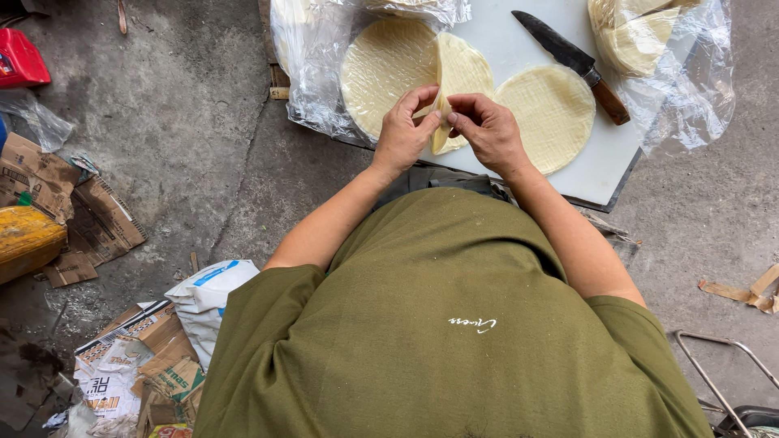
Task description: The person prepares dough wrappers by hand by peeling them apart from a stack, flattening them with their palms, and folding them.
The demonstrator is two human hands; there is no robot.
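Observation:
My left hand [403,131] and my right hand [485,128] pinch the near edge of a thin pale round wrapper [462,71], lifting it up off a stack of wrappers [381,69]. Both stand on a white cutting board [604,158] in front of me. One more round wrapper [556,109] lies flat on the board to the right of my hands. A knife [572,58] with a dark blade and a wooden handle rests on the board beyond it.
Clear plastic bags with more wrappers sit at the board's far left [312,57] and far right [649,36]. Torn cardboard [73,211], a white sack [207,296] and a red object [20,58] lie on the concrete floor at left. A metal frame [722,377] stands at lower right.

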